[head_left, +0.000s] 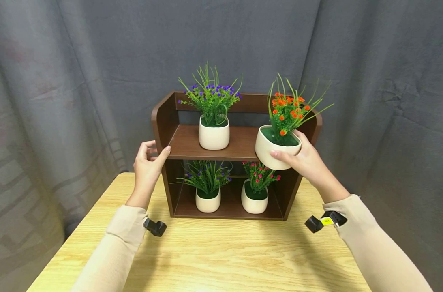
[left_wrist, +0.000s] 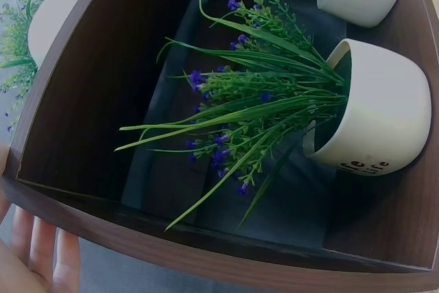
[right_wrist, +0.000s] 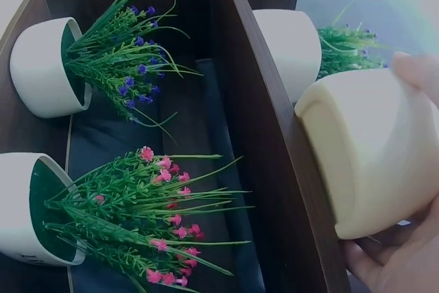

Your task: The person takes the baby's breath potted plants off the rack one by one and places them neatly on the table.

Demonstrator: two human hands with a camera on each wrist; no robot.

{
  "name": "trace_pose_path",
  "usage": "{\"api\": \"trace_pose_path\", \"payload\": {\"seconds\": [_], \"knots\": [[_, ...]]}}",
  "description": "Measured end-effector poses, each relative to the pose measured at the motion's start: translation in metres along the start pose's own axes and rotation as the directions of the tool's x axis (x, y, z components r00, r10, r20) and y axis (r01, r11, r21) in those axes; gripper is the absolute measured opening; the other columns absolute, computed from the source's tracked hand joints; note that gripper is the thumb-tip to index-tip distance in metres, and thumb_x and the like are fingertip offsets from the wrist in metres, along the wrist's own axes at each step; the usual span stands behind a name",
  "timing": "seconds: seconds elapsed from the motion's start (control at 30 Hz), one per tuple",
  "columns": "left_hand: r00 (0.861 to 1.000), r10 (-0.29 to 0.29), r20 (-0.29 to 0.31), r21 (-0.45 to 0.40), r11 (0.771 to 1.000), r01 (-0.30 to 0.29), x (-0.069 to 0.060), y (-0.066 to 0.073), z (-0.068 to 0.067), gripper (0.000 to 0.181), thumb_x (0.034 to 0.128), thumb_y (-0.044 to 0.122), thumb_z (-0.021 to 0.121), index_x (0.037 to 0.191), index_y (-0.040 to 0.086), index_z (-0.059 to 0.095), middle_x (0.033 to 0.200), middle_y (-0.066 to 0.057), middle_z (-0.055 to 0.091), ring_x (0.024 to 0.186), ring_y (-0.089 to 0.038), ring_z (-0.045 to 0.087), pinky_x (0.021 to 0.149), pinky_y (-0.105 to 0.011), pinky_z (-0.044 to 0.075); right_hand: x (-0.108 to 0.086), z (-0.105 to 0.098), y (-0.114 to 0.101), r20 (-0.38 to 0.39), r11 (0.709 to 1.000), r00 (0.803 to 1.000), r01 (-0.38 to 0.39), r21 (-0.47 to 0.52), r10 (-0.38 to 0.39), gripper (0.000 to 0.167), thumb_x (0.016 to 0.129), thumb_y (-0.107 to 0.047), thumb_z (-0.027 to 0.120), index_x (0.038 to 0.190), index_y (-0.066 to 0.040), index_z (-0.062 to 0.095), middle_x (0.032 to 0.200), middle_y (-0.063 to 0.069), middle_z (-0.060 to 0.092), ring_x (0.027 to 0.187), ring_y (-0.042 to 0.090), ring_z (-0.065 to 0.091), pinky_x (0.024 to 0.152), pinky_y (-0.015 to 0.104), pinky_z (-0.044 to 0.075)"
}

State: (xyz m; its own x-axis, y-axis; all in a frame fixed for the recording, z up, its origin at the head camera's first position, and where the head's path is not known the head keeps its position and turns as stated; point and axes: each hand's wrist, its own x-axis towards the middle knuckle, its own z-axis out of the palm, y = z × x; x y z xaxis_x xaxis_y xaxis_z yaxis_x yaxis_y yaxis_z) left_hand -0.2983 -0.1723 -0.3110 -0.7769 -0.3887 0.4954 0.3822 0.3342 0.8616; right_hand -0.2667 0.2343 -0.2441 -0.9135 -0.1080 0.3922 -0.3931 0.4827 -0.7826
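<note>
A white pot of artificial orange flowers (head_left: 266,151) is in my right hand (head_left: 309,163), thumb on its front and fingers round its far side. It tilts at the right end of the upper board; in the right wrist view its pale base (right_wrist: 326,159) is at the board's edge, contact unclear. My left hand (head_left: 145,170) holds the left side panel of the brown wooden shelf (head_left: 192,142), thumb at the front edge and fingers outside. A white pot of purple flowers (head_left: 214,136) stands upright on the upper board, left of the orange one.
On the lower board stand another pot of purple flowers (head_left: 208,202) and a pot of pink flowers (head_left: 255,202). The shelf rests on a light wooden table (head_left: 225,255). Behind hangs a grey curtain (head_left: 243,44).
</note>
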Motion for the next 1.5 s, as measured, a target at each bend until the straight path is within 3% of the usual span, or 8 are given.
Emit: {"api": "trace_pose_path", "payload": {"seconds": [0.4,0.97,1.23,1.5], "knots": [[1.000,0.007,-0.006,0.003,1.000,-0.007,-0.001,0.000,0.001,0.045,0.0881,0.038,0.077,0.123,0.012,0.063,0.098,0.001,0.058,0.081,-0.013,0.056,0.067,-0.024,0.048,-0.024,-0.005,-0.002,-0.026,0.996,0.999,0.044,-0.076,-0.046,0.084,0.086,-0.034,0.079,0.153,-0.012,0.032,0.129,0.012,0.059,0.113,0.018,0.053,0.092,0.027,0.040],[1.000,0.004,-0.003,0.020,1.000,-0.004,-0.001,0.000,0.000,0.046,0.0877,0.040,0.077,0.123,0.013,0.063,0.100,0.000,0.058,0.083,-0.015,0.057,0.067,-0.024,0.048,-0.060,-0.019,0.005,-0.079,0.974,0.984,0.146,-0.172,-0.161,0.078,0.082,-0.016,0.084,0.147,-0.009,0.043,0.130,0.011,0.056,0.105,0.006,0.050,0.086,0.014,0.037],[1.000,0.006,-0.004,0.014,1.000,-0.006,0.000,-0.002,0.001,0.047,0.0880,0.041,0.076,0.123,0.013,0.063,0.099,0.002,0.057,0.083,-0.014,0.055,0.068,-0.025,0.047,-0.078,-0.031,0.011,-0.072,0.969,0.995,0.055,-0.240,-0.074,0.078,0.082,-0.021,0.085,0.145,-0.004,0.042,0.128,0.017,0.056,0.100,0.005,0.049,0.080,0.014,0.037],[1.000,0.006,-0.006,0.010,1.000,-0.006,-0.001,-0.002,0.001,0.046,0.0881,0.040,0.077,0.123,0.014,0.063,0.099,0.002,0.057,0.082,-0.015,0.056,0.070,-0.026,0.047,-0.093,-0.043,0.032,-0.066,0.961,0.996,0.032,-0.275,-0.052,0.076,0.081,-0.018,0.085,0.142,-0.001,0.043,0.122,0.015,0.058,0.092,0.000,0.050,0.074,0.013,0.039]]}}
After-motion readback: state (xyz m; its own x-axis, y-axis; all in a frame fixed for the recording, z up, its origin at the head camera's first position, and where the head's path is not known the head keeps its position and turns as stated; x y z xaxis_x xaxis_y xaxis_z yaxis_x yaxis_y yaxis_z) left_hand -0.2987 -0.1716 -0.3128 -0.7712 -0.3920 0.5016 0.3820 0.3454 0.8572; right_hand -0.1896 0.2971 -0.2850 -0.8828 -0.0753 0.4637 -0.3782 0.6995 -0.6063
